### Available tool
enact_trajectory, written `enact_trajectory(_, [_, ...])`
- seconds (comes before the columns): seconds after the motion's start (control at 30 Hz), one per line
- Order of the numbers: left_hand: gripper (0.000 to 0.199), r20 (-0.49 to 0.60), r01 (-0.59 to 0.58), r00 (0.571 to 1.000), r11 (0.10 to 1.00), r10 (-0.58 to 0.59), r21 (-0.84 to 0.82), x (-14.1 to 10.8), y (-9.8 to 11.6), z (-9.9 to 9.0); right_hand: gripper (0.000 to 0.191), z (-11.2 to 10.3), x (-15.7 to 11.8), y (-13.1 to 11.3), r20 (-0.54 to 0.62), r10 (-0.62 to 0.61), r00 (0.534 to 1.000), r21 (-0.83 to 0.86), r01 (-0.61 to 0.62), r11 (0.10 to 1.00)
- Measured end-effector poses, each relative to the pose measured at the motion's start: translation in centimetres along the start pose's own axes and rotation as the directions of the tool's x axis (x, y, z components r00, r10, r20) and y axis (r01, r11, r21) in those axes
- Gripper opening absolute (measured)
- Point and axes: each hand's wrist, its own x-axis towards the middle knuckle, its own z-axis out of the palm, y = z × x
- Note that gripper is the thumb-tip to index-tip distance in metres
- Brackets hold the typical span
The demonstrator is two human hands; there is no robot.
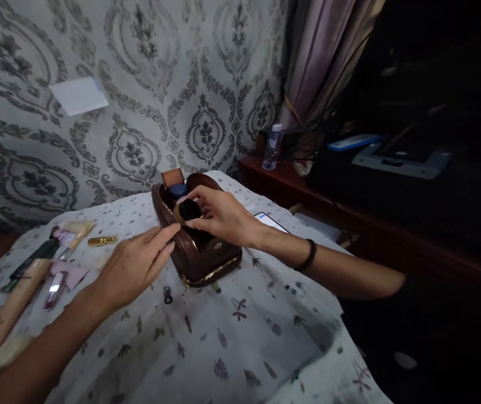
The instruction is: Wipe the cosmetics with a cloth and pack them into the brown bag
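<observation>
An unzipped brown leather bag [189, 255] with a gold zip lies on the patterned white cloth. Over its opening, my right hand [219, 216] grips a small round jar [187, 211] with a black lid and a brownish-gold body between thumb and fingers. My left hand [134, 264] is open, its fingers stretched towards the jar and the bag's left edge. Its index fingertip is close beside the jar; whether it touches I cannot tell. Inside the bag a dark blue round lid [178, 191] shows behind the jar. The deeper contents are hidden by my right hand.
Left on the cloth [219, 348] lie a gold tube [101, 240], a clear purple-ended tube [55, 290], a long beige tube [15, 306] and several other cosmetics. A lit phone [271, 222] is behind my right forearm. A water bottle [271, 147] stands on the dark red table [252, 168].
</observation>
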Motion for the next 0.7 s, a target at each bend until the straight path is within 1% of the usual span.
enact_trajectory(0.1, [0.045,0.001,0.01,1.0,0.998,-0.01,-0.06,-0.1,-0.2,0.2,0.04,-0.3,0.5,0.4,0.099,-0.019,0.995,-0.077,0.027,0.997])
enact_trajectory(0.17, [0.045,-0.003,0.008,1.0,0.996,-0.008,-0.088,-0.1,-0.4,0.3,0.04,-0.4,0.7,0.8,0.157,-0.043,0.987,-0.139,0.065,0.988])
enact_trajectory(0.23, [0.045,-0.006,0.01,1.0,0.994,-0.01,-0.113,-0.1,-0.5,0.4,0.034,-0.3,0.8,1.0,0.228,-0.082,0.97,-0.187,0.126,0.974])
enact_trajectory(0.3, [0.044,-0.011,0.007,1.0,0.992,-0.008,-0.127,-0.1,-0.5,0.5,0.025,-0.2,1.1,1.2,0.322,-0.121,0.939,-0.213,0.196,0.957])
enact_trajectory(0.4, [0.043,-0.022,-0.01,1.0,0.992,0.008,-0.122,-0.2,-0.7,0.7,0.015,0.0,1.8,1.2,0.452,-0.155,0.878,-0.236,0.286,0.929])
enact_trajectory(0.5, [0.041,-0.034,-0.044,0.999,0.994,0.04,-0.103,-0.3,-0.9,0.8,0.011,0.3,2.8,0.8,0.565,-0.165,0.809,-0.255,0.361,0.897])
enact_trajectory(0.57, [0.04,-0.056,-0.084,0.995,0.993,0.079,-0.084,-0.4,-1.0,0.9,0.01,0.5,3.6,0.3,0.645,-0.123,0.754,-0.293,0.393,0.872])
enact_trajectory(0.7, [0.037,-0.123,-0.159,0.98,0.987,0.154,-0.025,-0.5,-1.2,0.9,0.012,0.5,5.0,-1.2,0.783,0.027,0.621,-0.356,0.412,0.838])
